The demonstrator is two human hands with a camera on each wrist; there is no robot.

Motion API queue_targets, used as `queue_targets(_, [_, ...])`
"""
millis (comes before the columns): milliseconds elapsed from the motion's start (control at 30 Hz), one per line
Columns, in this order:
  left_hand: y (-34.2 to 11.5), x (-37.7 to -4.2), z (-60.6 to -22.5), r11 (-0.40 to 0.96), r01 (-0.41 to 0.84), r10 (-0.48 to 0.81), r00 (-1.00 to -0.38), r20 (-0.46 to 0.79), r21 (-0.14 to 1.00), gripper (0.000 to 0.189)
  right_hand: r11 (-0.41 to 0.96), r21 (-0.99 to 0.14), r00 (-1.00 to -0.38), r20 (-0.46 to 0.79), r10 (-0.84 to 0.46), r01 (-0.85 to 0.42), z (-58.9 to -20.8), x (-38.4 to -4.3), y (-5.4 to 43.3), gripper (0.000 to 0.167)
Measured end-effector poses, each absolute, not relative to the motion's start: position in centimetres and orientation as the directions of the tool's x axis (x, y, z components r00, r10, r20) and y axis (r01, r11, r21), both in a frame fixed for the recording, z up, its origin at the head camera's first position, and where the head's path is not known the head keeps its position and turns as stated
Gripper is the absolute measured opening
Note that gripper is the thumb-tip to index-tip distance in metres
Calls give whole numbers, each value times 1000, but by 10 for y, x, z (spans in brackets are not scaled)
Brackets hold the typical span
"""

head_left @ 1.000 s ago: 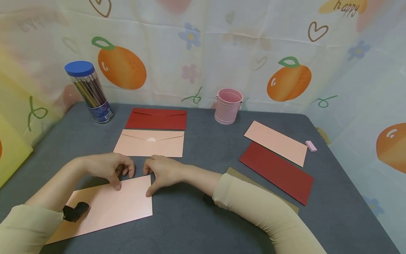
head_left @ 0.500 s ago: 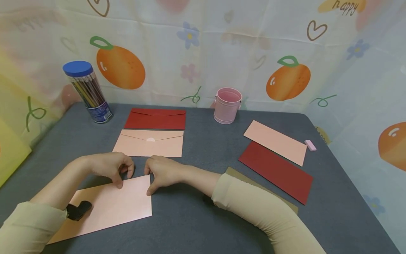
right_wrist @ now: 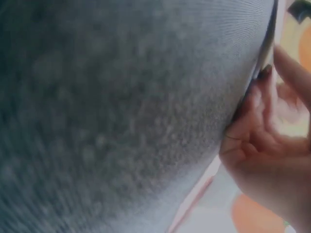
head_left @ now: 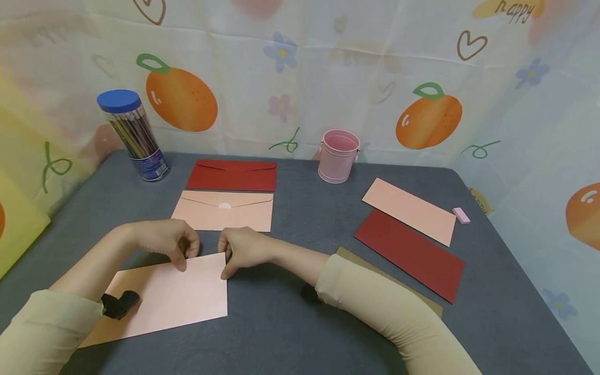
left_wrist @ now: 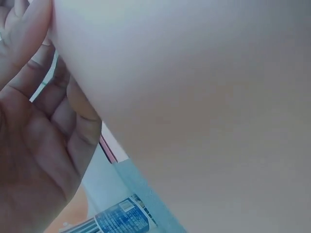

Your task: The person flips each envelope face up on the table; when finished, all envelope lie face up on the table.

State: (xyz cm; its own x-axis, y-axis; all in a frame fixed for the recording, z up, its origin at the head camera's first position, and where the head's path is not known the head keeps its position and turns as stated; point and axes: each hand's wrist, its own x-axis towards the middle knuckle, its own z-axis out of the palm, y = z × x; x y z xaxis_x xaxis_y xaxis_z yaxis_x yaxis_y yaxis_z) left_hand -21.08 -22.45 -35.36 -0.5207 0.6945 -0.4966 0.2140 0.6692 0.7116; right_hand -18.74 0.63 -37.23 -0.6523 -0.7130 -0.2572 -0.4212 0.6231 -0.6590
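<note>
A plain pink sheet of paper (head_left: 183, 297), with no flap visible on its face, lies at the front left. My left hand (head_left: 164, 242) pinches its far edge, thumb on top; in the left wrist view the paper (left_wrist: 204, 97) fills most of the picture beside the curled fingers (left_wrist: 63, 111). At its far right corner, my right hand (head_left: 248, 247) pinches the paper between thumb and fingers. The fingers under the paper are partly hidden. Just beyond the hands lie a pink envelope (head_left: 225, 216) with a round pale seal and a red envelope (head_left: 232, 179).
Farther right lie a pink rectangle (head_left: 408, 208), a red one (head_left: 408, 255) and an olive one (head_left: 344, 253) partly under my right sleeve. A small pink eraser-like block (head_left: 461, 215), a pink bucket (head_left: 337, 159) and a blue-lidded pencil jar (head_left: 136, 138) stand around the grey table.
Both hands have shifted slightly away from me and to the right, and the pink sheet has moved with them. The other things have stayed in place.
</note>
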Motion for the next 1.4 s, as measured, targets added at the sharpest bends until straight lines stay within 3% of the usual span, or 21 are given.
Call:
queue_targets(167, [-225, -215, -350, 632, 211, 713, -535, -453, 746, 18, 498, -859, -657, -311, -686, -114, -370, -195, 13, 35])
queue_targets(300, [-225, -218, -346, 626, 218, 700, -580, -416, 749, 18, 417, -908, -660, -341, -669, 47, -367, -200, 19, 33])
queue_targets(533, [-231, -222, -344, 642, 210, 659, -642, -392, 737, 20, 419, -906, -686, -341, -643, 58, -362, -209, 36, 36])
queue_targets(933, [-256, -228, -350, 614, 144, 611, -709, -352, 776, 26, 369, -922, -667, -346, -660, 113, -356, -231, 73, 40])
queue_targets(1167, [-261, -231, -350, 627, 137, 590, -726, -353, 767, 23, 351, -931, -706, -312, -636, 96, -355, -241, 89, 29])
queue_targets(1400, [-260, -233, -351, 642, 138, 581, -729, -362, 754, 29, 337, -938, -668, -300, -681, 77, -355, -248, 97, 40])
